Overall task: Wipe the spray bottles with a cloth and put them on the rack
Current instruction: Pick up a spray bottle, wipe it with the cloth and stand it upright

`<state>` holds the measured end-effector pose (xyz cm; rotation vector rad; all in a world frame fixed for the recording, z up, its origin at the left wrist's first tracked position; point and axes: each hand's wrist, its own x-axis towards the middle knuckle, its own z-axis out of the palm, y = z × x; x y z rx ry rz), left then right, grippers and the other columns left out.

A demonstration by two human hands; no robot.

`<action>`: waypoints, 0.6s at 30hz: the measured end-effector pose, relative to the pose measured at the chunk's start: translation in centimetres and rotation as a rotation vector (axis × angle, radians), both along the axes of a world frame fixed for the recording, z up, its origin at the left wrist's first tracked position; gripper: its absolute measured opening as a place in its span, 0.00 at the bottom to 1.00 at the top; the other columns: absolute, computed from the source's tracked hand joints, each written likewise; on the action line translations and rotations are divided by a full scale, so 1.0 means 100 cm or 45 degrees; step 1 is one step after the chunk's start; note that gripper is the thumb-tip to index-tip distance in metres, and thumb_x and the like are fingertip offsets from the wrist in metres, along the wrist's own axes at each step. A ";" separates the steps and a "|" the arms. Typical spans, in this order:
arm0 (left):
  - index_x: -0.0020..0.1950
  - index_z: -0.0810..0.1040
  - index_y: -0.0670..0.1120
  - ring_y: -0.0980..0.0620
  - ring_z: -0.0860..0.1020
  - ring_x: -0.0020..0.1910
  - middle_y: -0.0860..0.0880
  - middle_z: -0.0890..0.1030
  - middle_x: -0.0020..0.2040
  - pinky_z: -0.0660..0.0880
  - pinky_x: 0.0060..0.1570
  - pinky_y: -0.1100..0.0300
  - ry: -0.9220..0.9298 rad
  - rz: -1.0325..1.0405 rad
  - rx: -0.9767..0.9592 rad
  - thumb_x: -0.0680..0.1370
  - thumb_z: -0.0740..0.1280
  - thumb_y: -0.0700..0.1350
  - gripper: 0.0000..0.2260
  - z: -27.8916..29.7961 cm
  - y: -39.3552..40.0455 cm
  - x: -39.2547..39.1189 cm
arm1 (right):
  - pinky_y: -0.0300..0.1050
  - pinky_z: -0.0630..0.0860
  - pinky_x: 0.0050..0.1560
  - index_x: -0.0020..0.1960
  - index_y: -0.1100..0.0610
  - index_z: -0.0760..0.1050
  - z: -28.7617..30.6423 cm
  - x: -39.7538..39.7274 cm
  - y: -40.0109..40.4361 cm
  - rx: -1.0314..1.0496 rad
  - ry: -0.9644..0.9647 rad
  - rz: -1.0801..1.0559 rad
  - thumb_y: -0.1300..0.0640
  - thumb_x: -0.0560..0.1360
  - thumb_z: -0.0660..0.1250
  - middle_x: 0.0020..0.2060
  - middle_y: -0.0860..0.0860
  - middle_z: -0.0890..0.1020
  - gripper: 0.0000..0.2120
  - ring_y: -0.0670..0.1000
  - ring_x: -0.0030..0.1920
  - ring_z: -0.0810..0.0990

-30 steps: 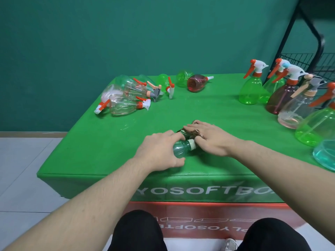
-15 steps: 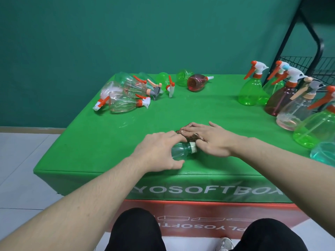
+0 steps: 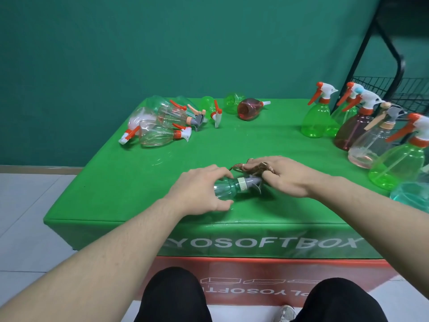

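Lying on its side near the front edge of the tabletop [image 3: 116, 182], the teal bottle [image 3: 226, 189] is what everything turns on: its long axis runs roughly left to right, body toward the left hand [image 3: 199, 190], gray sprayer head toward the right hand [image 3: 282, 176]. The body is gripped by the left hand, fingers curled over the top and thumb tucked along the near side. A brown cloth [image 3: 253, 168] is held bunched under the right hand's fingers, just behind the nozzle and touching it (how tightly it's pinched can't really be made out). Since the cloth sits at the sprayer end, a wipe would probably be run leftward along the axis toward the body. The rack [image 3: 394, 89] is seen well off to the far right, so the right hand is nearer for the drop-off.
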<state>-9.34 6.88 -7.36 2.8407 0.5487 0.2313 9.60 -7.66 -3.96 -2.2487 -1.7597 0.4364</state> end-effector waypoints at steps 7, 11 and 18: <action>0.76 0.66 0.59 0.55 0.69 0.67 0.57 0.71 0.71 0.68 0.71 0.53 0.100 -0.022 0.033 0.71 0.73 0.68 0.37 0.004 -0.003 -0.001 | 0.24 0.56 0.65 0.77 0.47 0.67 -0.011 -0.015 -0.023 0.198 0.278 -0.161 0.54 0.85 0.51 0.69 0.44 0.72 0.22 0.40 0.68 0.66; 0.76 0.64 0.59 0.53 0.62 0.70 0.54 0.64 0.71 0.63 0.74 0.42 0.220 0.027 0.114 0.66 0.73 0.72 0.43 0.008 -0.002 0.000 | 0.16 0.61 0.49 0.74 0.45 0.69 -0.019 -0.016 -0.026 0.281 0.466 -0.294 0.57 0.87 0.50 0.62 0.46 0.77 0.20 0.44 0.58 0.75; 0.75 0.68 0.55 0.54 0.63 0.64 0.55 0.67 0.63 0.67 0.72 0.46 0.128 0.111 -0.053 0.70 0.75 0.65 0.37 0.010 0.004 0.004 | 0.25 0.49 0.71 0.79 0.40 0.61 -0.038 -0.025 -0.021 0.366 0.396 -0.234 0.53 0.86 0.51 0.79 0.38 0.59 0.23 0.39 0.77 0.59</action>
